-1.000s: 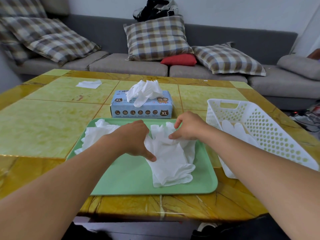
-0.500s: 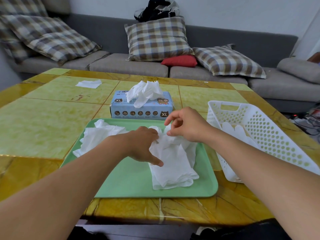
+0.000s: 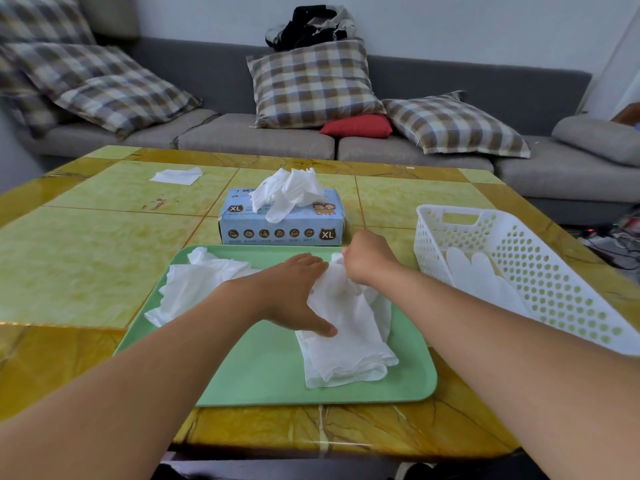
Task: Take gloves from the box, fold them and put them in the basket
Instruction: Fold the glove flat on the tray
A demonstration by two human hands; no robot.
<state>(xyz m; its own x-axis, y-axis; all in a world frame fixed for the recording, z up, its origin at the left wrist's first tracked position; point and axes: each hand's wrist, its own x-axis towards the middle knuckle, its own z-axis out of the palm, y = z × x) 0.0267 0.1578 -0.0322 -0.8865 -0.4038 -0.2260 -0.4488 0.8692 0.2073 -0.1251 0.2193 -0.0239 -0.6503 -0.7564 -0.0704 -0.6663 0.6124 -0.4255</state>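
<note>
Green tray [image 3: 263, 375] holds gloves [image 3: 346, 334]; white basket [image 3: 540, 271] holds another.

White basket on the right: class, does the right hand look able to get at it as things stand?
Probably yes: the white basket stands open-topped just beside the right hand, nothing between, though that hand pinches a glove.

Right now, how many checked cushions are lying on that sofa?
3 fully in view: one at the left, one upright in the middle, one lying to its right. More checked fabric shows at the far left edge; it may be another.
</note>
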